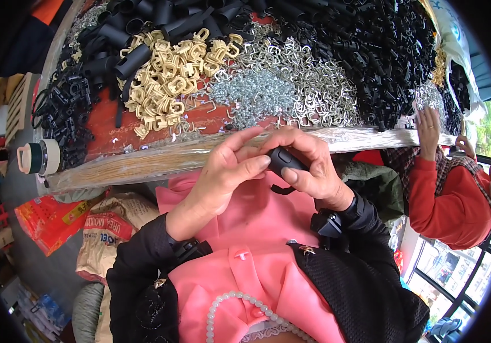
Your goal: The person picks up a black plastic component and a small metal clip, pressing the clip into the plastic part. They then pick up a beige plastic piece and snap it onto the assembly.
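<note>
My right hand [308, 166] grips a small black plastic part [284, 162] just in front of the table's edge, above my pink top. My left hand [225, 171] presses its fingertips against the same part from the left, index finger stretched out over it. Both hands are close together, below a wooden table edge [142, 163] wrapped in clear film. On the table lie piles of beige plastic clips [168, 74], small silver metal hooks [268, 86] and black plastic parts [365, 51].
Another person in a red sleeve [445, 200] reaches a hand [428, 131] onto the table at the right. A taped cup [39, 157] stands at the table's left corner. Printed sacks [108, 234] and a red bag [45, 220] lie on the floor at left.
</note>
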